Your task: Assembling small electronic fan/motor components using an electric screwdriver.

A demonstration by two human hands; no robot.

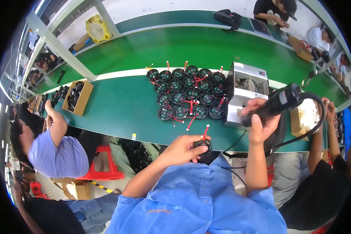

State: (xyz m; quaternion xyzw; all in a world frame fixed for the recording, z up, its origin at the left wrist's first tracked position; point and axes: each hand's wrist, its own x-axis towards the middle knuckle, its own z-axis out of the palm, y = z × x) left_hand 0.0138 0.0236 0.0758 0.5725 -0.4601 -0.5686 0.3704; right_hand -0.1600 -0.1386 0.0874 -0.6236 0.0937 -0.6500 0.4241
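Note:
My left hand (180,151) is closed round a small round black part (203,148), from which a short red wire with a white plug sticks up. Held in my right hand (263,127) is a black electric screwdriver (275,103), tilted, its thin cable curving from its right end. Its left end is by the front of a grey metal box-shaped machine (242,92) with an opening on top; the tip cannot be made out. Left of this machine stand several round black parts (192,93) in rows, with green circuit boards and red wires.
On the green table (117,105), a cardboard box (83,98) of black parts stands left, another box (299,124) with white pieces right. Beyond runs a green conveyor belt (160,50), with a yellow round item (98,29) past it. Co-workers sit at both sides.

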